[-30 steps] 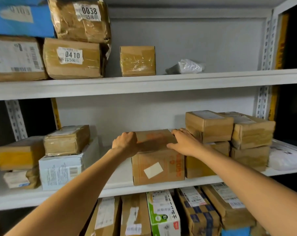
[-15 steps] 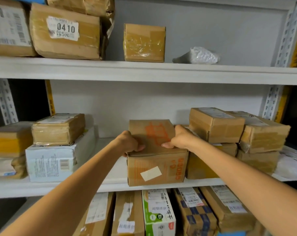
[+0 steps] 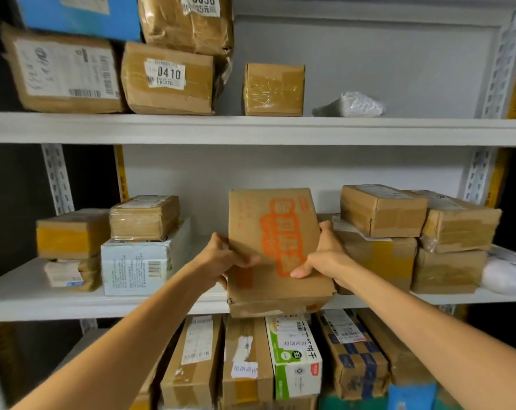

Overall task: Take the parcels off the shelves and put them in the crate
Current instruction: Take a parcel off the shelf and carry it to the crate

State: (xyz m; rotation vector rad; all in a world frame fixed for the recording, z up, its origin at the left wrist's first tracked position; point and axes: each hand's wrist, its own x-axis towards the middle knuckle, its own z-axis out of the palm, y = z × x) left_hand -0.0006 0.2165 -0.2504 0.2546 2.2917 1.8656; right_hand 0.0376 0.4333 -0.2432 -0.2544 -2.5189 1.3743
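Observation:
A brown cardboard parcel with orange print [image 3: 268, 232] is tipped toward me at the front edge of the middle shelf [image 3: 162, 306], its top face showing. My left hand [image 3: 224, 258] grips its left side, thumb on the top face. My right hand [image 3: 321, 255] grips its right side, thumb across the orange print. More brown parcels [image 3: 381, 208] are stacked on the same shelf to the right, and others [image 3: 144, 217] to the left. The crate is out of view.
The upper shelf [image 3: 369, 131] carries a parcel labelled 0410 [image 3: 168, 78], a small taped box [image 3: 274, 90] and a white plastic bag [image 3: 354, 105]. Several parcels [image 3: 292, 359] stand upright on the lowest level. Perforated metal uprights flank the shelves.
The parcel has been tilted up and pulled forward over the shelf edge by both hands, which slid from its top to its sides. The view has moved closer.

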